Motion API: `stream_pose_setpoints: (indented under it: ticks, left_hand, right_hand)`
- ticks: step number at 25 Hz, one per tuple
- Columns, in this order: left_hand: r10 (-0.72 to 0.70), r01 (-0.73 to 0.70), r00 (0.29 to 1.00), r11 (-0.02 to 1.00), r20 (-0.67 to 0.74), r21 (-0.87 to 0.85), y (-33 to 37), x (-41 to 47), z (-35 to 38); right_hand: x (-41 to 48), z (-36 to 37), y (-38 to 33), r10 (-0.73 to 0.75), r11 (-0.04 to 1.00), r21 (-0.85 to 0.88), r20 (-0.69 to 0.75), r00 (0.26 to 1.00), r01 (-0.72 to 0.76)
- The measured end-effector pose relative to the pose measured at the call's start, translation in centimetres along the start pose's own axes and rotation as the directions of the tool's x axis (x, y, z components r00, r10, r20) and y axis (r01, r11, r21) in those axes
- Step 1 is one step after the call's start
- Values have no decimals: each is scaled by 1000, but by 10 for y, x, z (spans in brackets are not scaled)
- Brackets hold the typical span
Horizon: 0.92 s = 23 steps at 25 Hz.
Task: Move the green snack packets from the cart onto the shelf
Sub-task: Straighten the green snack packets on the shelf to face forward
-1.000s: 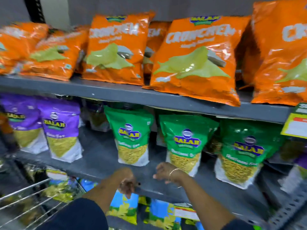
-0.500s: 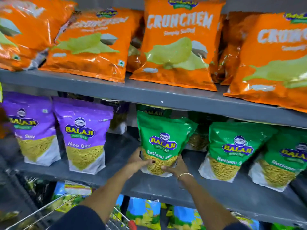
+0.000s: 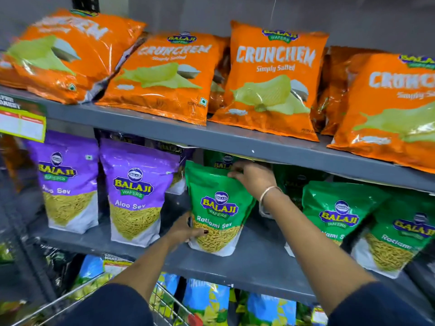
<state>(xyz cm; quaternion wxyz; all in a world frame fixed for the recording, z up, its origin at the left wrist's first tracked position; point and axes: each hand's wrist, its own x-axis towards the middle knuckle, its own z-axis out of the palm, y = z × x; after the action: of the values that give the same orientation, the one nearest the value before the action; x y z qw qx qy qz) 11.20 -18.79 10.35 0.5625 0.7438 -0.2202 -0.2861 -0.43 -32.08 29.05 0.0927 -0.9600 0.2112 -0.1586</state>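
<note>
Hands (image 3: 253, 178) on shelved green packet (image 3: 217, 205)

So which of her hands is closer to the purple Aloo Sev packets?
The left. The left hand grips the lower left corner of the green Ratlami Sev packet, beside the nearest purple Aloo Sev packet. The right hand holds that green packet's top, farther away.

One head-worn camera faces forward and slightly down, close to a grey shelf (image 3: 235, 271) of snack packets. Both forearms reach in from the bottom edge.
</note>
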Motion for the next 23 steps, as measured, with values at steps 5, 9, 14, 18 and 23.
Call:
stream_pose_setpoints:
  ticks: [5, 9, 14, 18, 23]
  left_hand:
    - [29, -28, 999, 999, -24, 18, -2, -4, -3]
    - [-6, 4, 1000, 994, 18, 107, -10, -4, 0]
    - [-6, 28, 994, 977, -105, 210, -20, -9, 11]
    - [-24, 44, 995, 978, -97, 205, -23, -11, -5]
    - [-106, 122, 992, 952, -70, 283, -25, -20, -1]
  right_hand:
    - [-12, 23, 12, 101, 959, 283, -405, 909, 20]
    - [-38, 89, 50, 328, 427, 896, -25, 944, -125]
    - [-66, 173, 55, 129, 560, 750, 340, 931, -352]
    - [-62, 186, 50, 211, 604, 699, 323, 923, -383]
    - [-66, 189, 64, 220, 629, 645, 389, 895, -435]
